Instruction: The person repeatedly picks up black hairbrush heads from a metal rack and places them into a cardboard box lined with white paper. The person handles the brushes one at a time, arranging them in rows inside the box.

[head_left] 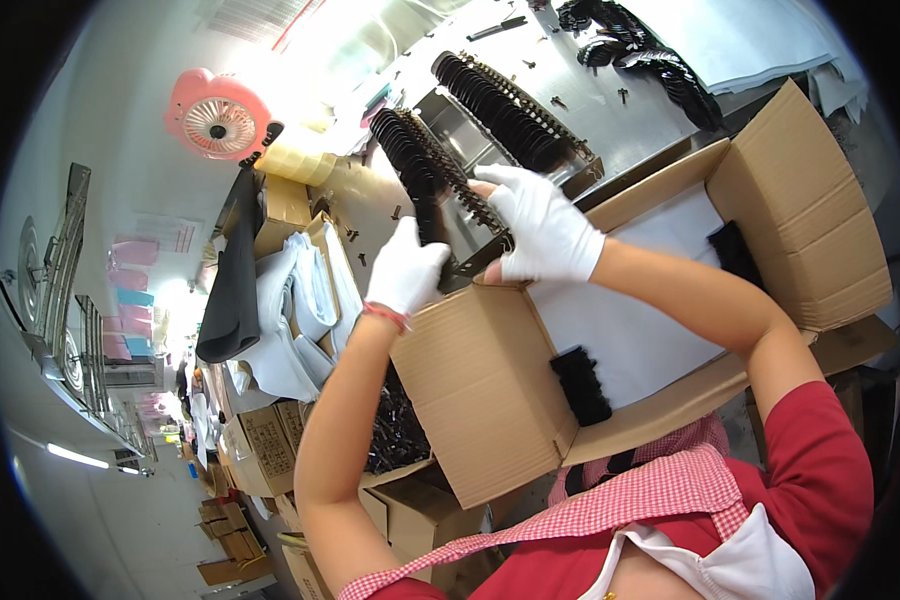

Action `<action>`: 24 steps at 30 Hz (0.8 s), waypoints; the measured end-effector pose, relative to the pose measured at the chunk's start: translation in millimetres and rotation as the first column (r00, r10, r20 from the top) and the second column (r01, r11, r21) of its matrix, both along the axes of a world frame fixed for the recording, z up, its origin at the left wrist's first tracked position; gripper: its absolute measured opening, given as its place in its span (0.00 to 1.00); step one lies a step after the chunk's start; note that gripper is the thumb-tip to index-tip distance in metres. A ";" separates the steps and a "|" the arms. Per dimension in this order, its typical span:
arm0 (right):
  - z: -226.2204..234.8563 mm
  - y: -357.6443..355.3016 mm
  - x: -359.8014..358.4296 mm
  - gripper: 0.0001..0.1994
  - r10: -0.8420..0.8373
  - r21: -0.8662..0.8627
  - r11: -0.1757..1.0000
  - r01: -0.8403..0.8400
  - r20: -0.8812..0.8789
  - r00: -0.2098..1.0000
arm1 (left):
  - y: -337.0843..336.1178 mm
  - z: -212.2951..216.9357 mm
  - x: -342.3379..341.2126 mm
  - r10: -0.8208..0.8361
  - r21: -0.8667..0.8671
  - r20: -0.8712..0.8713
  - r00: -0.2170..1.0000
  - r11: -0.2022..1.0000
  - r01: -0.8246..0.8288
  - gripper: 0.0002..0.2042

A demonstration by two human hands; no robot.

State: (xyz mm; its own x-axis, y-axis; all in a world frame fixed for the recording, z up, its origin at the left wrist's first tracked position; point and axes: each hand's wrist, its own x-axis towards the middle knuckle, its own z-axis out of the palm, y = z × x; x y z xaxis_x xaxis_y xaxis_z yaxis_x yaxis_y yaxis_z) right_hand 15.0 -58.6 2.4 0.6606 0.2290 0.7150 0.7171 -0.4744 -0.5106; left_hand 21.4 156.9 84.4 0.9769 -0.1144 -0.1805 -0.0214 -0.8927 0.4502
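A row of black, rounded, overlapping pieces (407,152) with a strip of small brass-coloured clips along its side stands on a metal rack (457,118). At its near end, my left hand (407,268), in a white glove, closes on the black side; its fingertips are partly hidden. My right hand (548,225), gloved with bare fingertips, bends round the clip side, with thumb and forefinger apart. A second similar row (500,112) stands to the right. Just below my hands is an open cardboard box (485,400) lined with white paper (625,310).
Two black fuzzy pieces (581,386) lie at the box's inner ends. Black shiny bundles (660,70), a pen (497,27) and loose small clips are on the metal table. A pink fan (218,115), yellow tape rolls (298,165) and pale folded sheets (295,300) stand left.
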 end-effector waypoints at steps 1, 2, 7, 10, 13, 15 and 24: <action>16.3 9.0 -11.8 0.44 -0.021 0.009 1.000 0.021 0.002 1.000 | -10.6 -3.5 -9.4 -0.012 -0.050 -0.012 1.000 0.999 0.011 0.19; 20.0 19.7 -16.4 0.46 0.025 -0.027 0.999 -0.026 -0.039 0.999 | -21.6 -7.0 -17.2 -0.025 -0.101 -0.022 0.999 0.995 0.022 0.20; 10.2 15.8 -6.6 0.36 0.157 -0.012 0.987 -0.163 -0.197 0.968 | -35.8 6.8 -12.7 -0.186 -0.088 -0.190 0.964 0.981 0.172 0.22; 5.9 6.3 6.3 0.23 0.087 0.053 0.996 -0.076 -0.252 0.964 | -12.0 2.6 26.1 -0.208 -0.208 -0.088 0.974 0.960 0.186 0.28; -8.5 -2.5 24.9 0.22 0.093 -0.034 0.994 -0.105 -0.259 0.961 | 10.8 -25.0 82.2 -0.086 0.180 0.381 0.920 0.984 0.017 0.33; -13.9 3.9 29.2 0.22 0.144 -0.130 0.974 -0.184 -0.271 0.952 | 42.8 -50.5 110.6 -0.034 -0.062 0.266 0.963 0.997 0.053 0.37; -12.6 -6.0 35.5 0.28 0.234 -0.059 0.959 -0.277 -0.385 0.893 | -5.1 -62.4 118.6 0.023 0.099 0.114 0.993 0.994 -0.034 0.23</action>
